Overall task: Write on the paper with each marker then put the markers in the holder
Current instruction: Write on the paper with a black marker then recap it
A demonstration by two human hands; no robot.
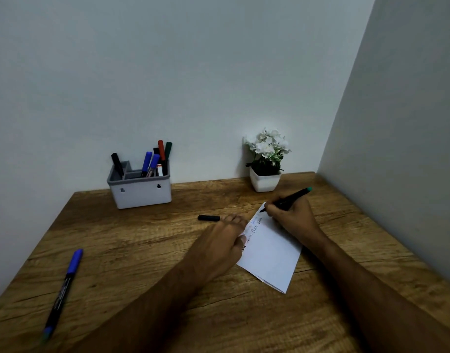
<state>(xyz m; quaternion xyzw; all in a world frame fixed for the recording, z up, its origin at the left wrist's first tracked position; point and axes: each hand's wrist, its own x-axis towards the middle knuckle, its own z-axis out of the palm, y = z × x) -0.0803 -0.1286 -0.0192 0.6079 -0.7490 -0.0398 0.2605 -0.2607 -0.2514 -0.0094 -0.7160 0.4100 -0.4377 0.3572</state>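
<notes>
Writing near the paper's far corner, the right hand pinches a black marker; the left hand lies flat on the sheet's edge. Its loose cap could roll off the surface, short of the holder.

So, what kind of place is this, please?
Probably a home or office writing desk in a corner: a wooden table against plain walls, a holder of markers, and a small potted plant.
</notes>
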